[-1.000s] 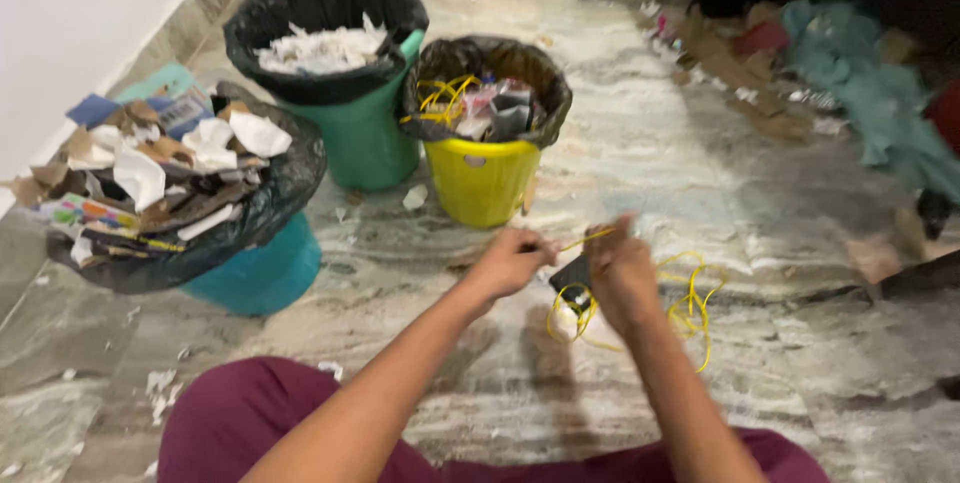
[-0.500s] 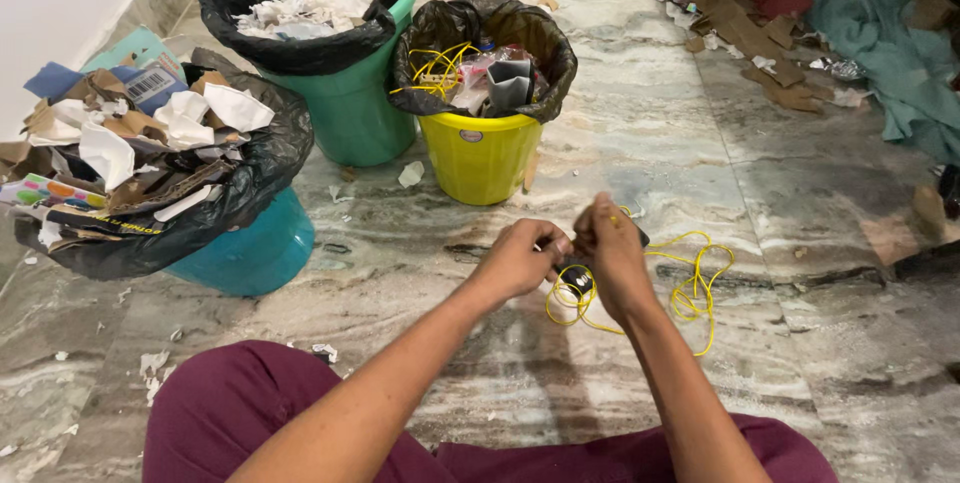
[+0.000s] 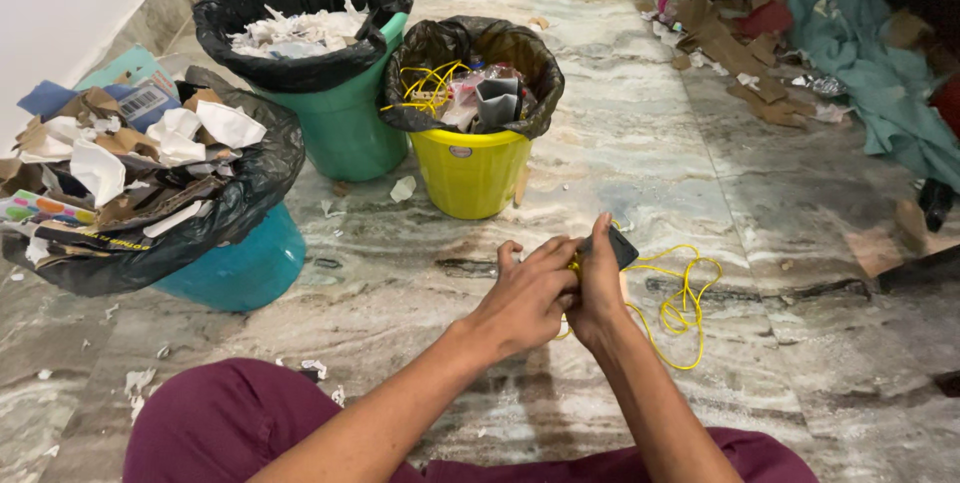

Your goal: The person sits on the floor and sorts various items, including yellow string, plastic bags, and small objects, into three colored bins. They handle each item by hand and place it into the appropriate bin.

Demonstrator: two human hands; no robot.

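My left hand (image 3: 525, 295) and my right hand (image 3: 598, 283) are pressed together low over the marble floor (image 3: 640, 143). Between them they grip a small black device (image 3: 622, 245) and the bundled end of a thin yellow cable (image 3: 682, 301). The rest of the cable lies in loose loops on the floor just right of my right hand. Straight ahead of my hands stands a yellow bin (image 3: 470, 168) lined with a black bag, holding more yellow cable and plastic scraps.
A green bin (image 3: 345, 123) full of white paper stands at the back left. A teal bin (image 3: 235, 268) overflowing with cardboard and paper is at the left. Cardboard pieces (image 3: 735, 53) and teal cloth (image 3: 880, 93) lie at the far right. My maroon-clad legs (image 3: 220, 428) fill the bottom.
My hands have closed tightly together over the black device, gathering in the cable loop that hung below them. The loose loops on the floor have shrunk.
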